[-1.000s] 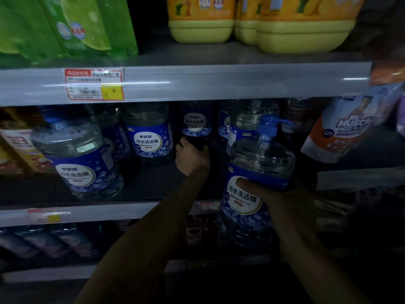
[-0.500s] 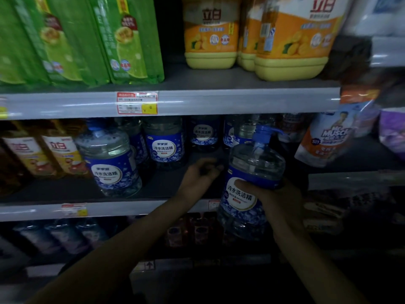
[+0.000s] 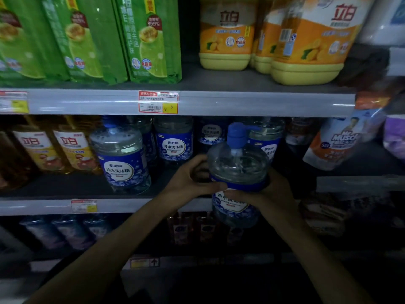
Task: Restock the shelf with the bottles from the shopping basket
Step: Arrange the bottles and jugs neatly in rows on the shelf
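Both hands had closed on the clear, blue-labelled pump bottle [image 3: 237, 172], left hand [image 3: 192, 183] newly joining right hand [image 3: 266, 191] to grasp it just before the grey middle shelf [image 3: 54, 185], where several matching bottles [image 3: 122, 159] stood; the basket was unseen, so remaining stock was unclear.

clear bottle [image 3: 237, 170] with blue pump and blue floral label; green packs [image 3: 151, 38]; orange-yellow jugs [image 3: 226, 40].

Green refill pouches [image 3: 92, 38] and yellow-based orange jugs [image 3: 228, 36] are being displayed up top, a red-and-yellow price tag [image 3: 158, 102] is being shown below them, and a Mr Muscle pouch [image 3: 337, 143] is being hung off right.
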The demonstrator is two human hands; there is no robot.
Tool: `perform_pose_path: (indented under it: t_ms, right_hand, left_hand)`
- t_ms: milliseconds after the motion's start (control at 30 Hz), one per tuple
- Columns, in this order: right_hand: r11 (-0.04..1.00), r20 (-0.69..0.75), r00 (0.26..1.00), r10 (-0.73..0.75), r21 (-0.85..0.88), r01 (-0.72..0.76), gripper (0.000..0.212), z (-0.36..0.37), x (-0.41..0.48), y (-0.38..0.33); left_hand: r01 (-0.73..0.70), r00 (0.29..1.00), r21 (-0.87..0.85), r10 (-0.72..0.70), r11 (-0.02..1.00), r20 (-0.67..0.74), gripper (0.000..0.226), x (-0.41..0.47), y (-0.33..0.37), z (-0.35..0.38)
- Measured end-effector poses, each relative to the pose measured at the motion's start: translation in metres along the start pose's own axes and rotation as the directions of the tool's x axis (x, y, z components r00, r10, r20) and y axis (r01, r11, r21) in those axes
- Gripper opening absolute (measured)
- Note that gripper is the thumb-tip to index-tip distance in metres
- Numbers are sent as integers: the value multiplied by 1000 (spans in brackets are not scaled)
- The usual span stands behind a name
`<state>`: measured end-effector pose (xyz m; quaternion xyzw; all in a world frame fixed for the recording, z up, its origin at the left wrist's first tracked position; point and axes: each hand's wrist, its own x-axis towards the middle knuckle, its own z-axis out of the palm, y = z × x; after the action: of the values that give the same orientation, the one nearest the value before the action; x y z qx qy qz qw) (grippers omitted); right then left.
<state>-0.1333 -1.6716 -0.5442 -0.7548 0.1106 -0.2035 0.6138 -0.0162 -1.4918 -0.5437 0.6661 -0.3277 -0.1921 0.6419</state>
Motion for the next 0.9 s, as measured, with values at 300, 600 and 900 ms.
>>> perform_pose_path:
  t_ms: [300, 600, 900]
  right_hand:
    - [979, 61, 981, -183, -77, 188, 90, 13, 20, 1]
    - [987, -24, 989, -147, -66, 146, 93, 37, 51, 20]
    - [993, -63, 995, -76, 84, 81, 77, 50, 61, 32]
  left_hand:
    - [-207, 962, 149, 229, 967, -148, 74, -3, 1, -19]
    - [-147, 939, 198, 199, 969, -279, 70, 6, -10, -25]
    - [-58, 930, 68, 78, 996, -359, 59, 23, -14, -15]
